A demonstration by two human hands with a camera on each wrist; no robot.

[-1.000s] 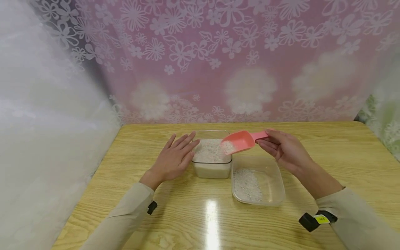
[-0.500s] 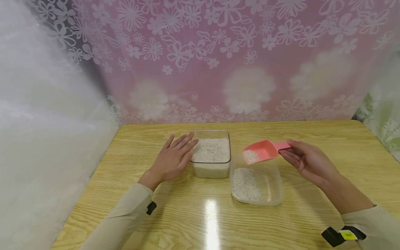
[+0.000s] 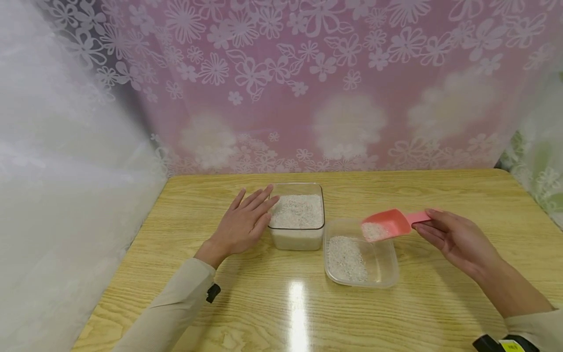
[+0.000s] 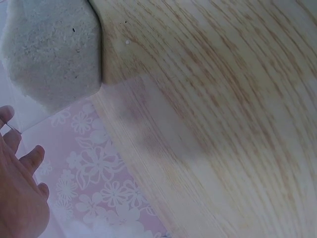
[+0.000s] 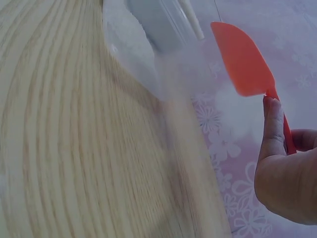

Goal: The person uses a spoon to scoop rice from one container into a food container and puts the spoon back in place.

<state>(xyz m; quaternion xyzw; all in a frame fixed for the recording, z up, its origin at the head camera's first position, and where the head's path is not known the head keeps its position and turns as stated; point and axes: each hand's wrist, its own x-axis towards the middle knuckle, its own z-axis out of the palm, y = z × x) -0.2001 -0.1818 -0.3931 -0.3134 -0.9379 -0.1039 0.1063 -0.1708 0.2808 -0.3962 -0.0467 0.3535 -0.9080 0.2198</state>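
Note:
A pink scoop (image 3: 389,224) with some white rice (image 3: 374,231) near its lip hangs over the right part of a clear plastic tub (image 3: 389,274). My right hand (image 3: 462,242) pinches its handle between thumb and fingers; the right wrist view shows the scoop (image 5: 245,62) from its outer side. In the tub, a patch of rice (image 3: 346,259) lies along the left. Left of it stands a clear square container (image 3: 296,240), well filled with rice (image 3: 296,211). My left hand (image 3: 242,225) rests its straight, spread fingers on that container's left rim.
Both containers stand on a wood-grain table (image 3: 246,303), close beside each other. A pink flowered curtain (image 3: 281,122) hangs behind the table's back edge, and a whitish sheet (image 3: 75,195) hangs at the left.
My right hand has carried the scoop with its rice rightward and toward me, from above the square container to above the tub. My left hand has stayed at the rim.

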